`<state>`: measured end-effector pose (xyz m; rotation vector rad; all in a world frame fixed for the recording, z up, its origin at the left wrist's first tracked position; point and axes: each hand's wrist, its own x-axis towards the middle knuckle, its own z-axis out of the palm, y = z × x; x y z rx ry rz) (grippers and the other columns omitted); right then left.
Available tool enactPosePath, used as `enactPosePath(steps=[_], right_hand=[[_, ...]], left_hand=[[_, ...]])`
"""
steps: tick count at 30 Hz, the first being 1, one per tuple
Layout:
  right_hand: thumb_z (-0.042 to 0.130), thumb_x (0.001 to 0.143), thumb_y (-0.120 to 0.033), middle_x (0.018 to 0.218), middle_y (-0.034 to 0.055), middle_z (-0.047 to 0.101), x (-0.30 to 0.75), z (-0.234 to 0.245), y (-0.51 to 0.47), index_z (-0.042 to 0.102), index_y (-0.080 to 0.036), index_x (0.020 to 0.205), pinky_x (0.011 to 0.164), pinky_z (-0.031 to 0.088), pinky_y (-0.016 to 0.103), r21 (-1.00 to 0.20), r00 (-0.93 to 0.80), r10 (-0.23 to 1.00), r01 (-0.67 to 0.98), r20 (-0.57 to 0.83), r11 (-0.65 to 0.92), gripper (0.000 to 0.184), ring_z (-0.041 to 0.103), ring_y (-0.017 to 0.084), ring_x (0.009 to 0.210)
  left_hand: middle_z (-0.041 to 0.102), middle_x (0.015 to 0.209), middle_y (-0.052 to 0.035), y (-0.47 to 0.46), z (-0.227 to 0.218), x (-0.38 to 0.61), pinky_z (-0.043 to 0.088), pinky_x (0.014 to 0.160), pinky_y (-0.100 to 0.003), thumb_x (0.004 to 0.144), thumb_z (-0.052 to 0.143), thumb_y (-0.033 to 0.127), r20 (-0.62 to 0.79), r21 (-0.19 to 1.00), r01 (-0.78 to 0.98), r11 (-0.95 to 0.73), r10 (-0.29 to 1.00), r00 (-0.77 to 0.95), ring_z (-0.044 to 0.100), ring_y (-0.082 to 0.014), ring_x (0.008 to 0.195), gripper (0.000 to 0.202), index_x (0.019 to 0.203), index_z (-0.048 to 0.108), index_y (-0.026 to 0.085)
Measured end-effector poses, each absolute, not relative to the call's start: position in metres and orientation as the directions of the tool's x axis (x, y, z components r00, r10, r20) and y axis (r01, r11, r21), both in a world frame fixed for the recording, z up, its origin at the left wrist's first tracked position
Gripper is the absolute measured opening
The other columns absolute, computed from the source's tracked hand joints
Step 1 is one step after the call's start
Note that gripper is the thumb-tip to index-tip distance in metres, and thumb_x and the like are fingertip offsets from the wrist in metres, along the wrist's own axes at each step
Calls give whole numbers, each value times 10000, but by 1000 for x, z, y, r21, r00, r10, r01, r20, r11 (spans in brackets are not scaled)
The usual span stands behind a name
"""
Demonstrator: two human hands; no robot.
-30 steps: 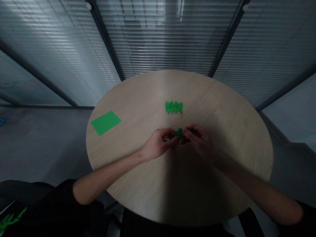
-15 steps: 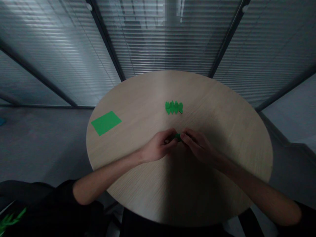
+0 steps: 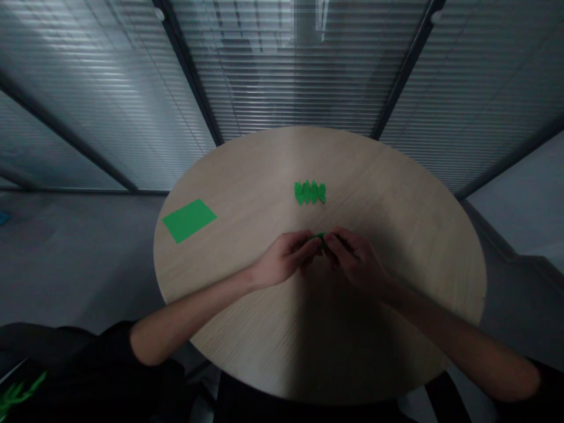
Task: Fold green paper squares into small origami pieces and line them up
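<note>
A folded piece of green paper (image 3: 319, 236) lies pinched between the left hand (image 3: 285, 257) and right hand (image 3: 356, 258), fingers together on it. Only a sliver shows, its long axis seemingly side to side, neither hand clearly nearer. Beyond it on the round wooden desk (image 3: 247, 176) lies a pleated green strip (image 3: 310, 192), with a flat green sheet (image 3: 189, 220) further left.

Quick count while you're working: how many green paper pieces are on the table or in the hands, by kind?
Flat green paper sheet: 1
Folded green paper strip with zigzag edges: 1
Green paper piece held between the left hand and right hand, mostly hidden: 1
Total: 3
</note>
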<state>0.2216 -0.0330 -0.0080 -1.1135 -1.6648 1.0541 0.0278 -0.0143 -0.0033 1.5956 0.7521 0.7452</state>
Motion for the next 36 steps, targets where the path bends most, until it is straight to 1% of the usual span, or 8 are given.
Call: enactPosePath(steps=[4, 9, 13, 17, 20, 26, 32, 36], right_hand=[[521, 1041, -504, 624, -35, 519, 222, -8, -33, 565, -212, 745, 542, 396, 267, -964, -270, 952, 178, 144, 196, 419, 486, 113, 557], [546, 1002, -582, 608, -35, 506, 225, -5, -31, 564, -212, 718, 490, 389, 257, -985, -354, 930, 102, 96, 140, 468, 485, 109, 520], [573, 998, -583, 631, -28, 554, 225, -4, -29, 580, -210, 749, 513, 423, 252, -982, -320, 938, 81, 135, 169, 448, 520, 106, 539], [562, 1015, -578, 672, -22, 608, 222, -7, -28, 604, -207, 845, 521, 460, 248, -988, -297, 945, 29, 135, 150, 410, 565, 106, 547], [559, 1016, -587, 682, -24, 612, 221, -10, -29, 603, -206, 888, 502, 457, 242, -991, -302, 945, 11, 124, 133, 404, 563, 103, 537], [574, 998, -618, 717, -11, 632, 221, -10, -29, 594, -205, 893, 490, 467, 236, -996, -310, 948, 4, 79, 85, 427, 573, 99, 540], [563, 1006, -616, 760, 9, 679, 222, -12, -27, 640, -193, 1009, 497, 499, 222, -997, -360, 930, -2, 70, 74, 430, 599, 93, 541], [550, 1018, -605, 804, 28, 708, 223, -14, -26, 649, -192, 1091, 509, 521, 231, -998, -397, 916, -1, 54, 58, 431, 612, 100, 554]], left_hand=[[544, 627, 16, -12, -5, 26, 441, 469, -210, 1045, 510, 477, 59, 994, 37, -103, 787, 614, 530, -103, 524, 392, 840, 606, 157], [560, 668, 8, -12, -5, 24, 452, 475, -198, 1028, 545, 500, 60, 994, 34, -107, 762, 645, 537, -95, 546, 398, 853, 610, 148], [547, 635, 25, -12, -6, 24, 472, 459, -193, 1010, 583, 484, 72, 995, 9, -96, 806, 588, 542, -93, 526, 360, 844, 553, 166], [574, 718, 28, -12, -8, 25, 536, 487, -195, 952, 686, 406, 109, 992, -10, -122, 844, 526, 542, -90, 560, 270, 974, 565, 167], [581, 763, 18, -13, -10, 25, 555, 504, -191, 983, 647, 391, 158, 986, -26, -166, 863, 481, 549, -95, 593, 233, 1016, 556, 180], [486, 718, 41, -14, -11, 23, 534, 482, -196, 983, 642, 377, 216, 973, -17, -230, 887, 407, 505, -93, 554, 205, 1007, 554, 194], [570, 711, 11, -13, -10, 21, 522, 490, -192, 1004, 604, 323, 268, 953, 21, -303, 871, 411, 575, -99, 559, 173, 1066, 633, 163], [607, 728, -7, -12, -7, 21, 521, 496, -186, 1009, 581, 306, 295, 938, 59, -343, 873, 389, 607, -97, 565, 186, 1037, 665, 142]])
